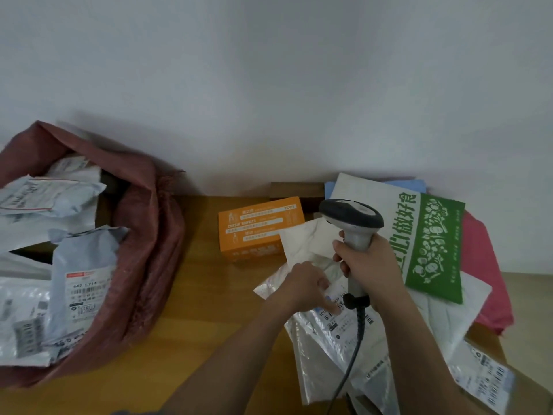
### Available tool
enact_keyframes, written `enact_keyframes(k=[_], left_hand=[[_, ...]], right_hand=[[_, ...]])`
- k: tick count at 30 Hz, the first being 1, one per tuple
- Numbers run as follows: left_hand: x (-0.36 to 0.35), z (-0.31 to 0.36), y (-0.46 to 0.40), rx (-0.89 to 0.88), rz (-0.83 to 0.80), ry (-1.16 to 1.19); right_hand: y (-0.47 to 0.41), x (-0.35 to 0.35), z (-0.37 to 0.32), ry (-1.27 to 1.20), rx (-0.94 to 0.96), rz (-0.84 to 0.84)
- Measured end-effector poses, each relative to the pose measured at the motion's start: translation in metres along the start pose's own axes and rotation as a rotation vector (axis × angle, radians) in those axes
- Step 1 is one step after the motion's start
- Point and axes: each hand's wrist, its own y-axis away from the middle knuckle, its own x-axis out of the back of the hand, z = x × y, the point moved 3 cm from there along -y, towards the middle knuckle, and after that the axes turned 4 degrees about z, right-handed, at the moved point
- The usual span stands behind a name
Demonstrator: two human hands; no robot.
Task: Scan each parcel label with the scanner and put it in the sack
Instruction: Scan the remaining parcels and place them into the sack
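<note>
On the wooden table (194, 310), the right hand (371, 265) is wrapped round the handle of a grey handheld barcode scanner (353, 223) with a black coiled cable, its dark head raised and facing away toward the far wall. The left hand (305, 286) rests on a clear, crinkled plastic mailer bag (326, 339) lying near the middle-right of the table; its fingers lie mostly straight, pressing beside the white printed label (344, 310), and whether they pinch the film cannot be told.

The step in hand looks like scanning: the parcel is being steadied and its label flattened. The scanner head is not yet aimed down at the barcode, so the next move calls for tilting it toward the label.

At the far left, the open reddish-brown woven sack (149, 235) already holds several grey and white mailers (83, 265). This parcel would have to cross the table leftward to reach it.

More parcels wait on the right: an orange cardboard box (257, 223), a green-and-white printed bag (431, 244) and a pink one (484, 265).
</note>
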Motion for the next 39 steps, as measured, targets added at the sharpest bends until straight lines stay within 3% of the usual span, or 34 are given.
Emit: enact_keyframes(k=[5, 9, 14, 17, 20, 24, 28, 34, 39], left_hand=[[-0.002, -0.003, 0.014, 0.052, -0.009, 0.105], [0.009, -0.016, 0.029, 0.114, 0.141, 0.215], [0.029, -0.04, 0.058, 0.252, 0.298, 0.713], [0.049, -0.055, 0.081, 0.303, 0.417, 0.85], [0.08, -0.071, 0.106, 0.303, 0.528, 0.835], [0.128, -0.085, 0.144, 0.179, 0.745, 0.74], [0.166, -0.099, 0.181, 0.162, 0.971, 0.808], [0.195, -0.11, 0.22, 0.101, 1.141, 0.818], [0.211, -0.118, 0.238, 0.107, 1.175, 0.815]], right_hand=[[0.017, 0.006, -0.001, -0.017, 0.012, 0.018], [0.031, 0.008, 0.002, -0.046, 0.018, 0.04], [0.052, -0.001, -0.002, -0.021, 0.07, 0.02], [0.066, -0.01, -0.009, -0.016, 0.094, -0.018], [0.08, -0.019, -0.018, 0.023, 0.132, -0.05], [0.099, -0.037, -0.032, 0.112, 0.197, -0.136], [0.124, -0.058, -0.046, 0.215, 0.306, -0.243], [0.159, -0.084, -0.072, 0.316, 0.539, -0.306], [0.174, -0.1, -0.081, 0.284, 0.618, -0.304]])
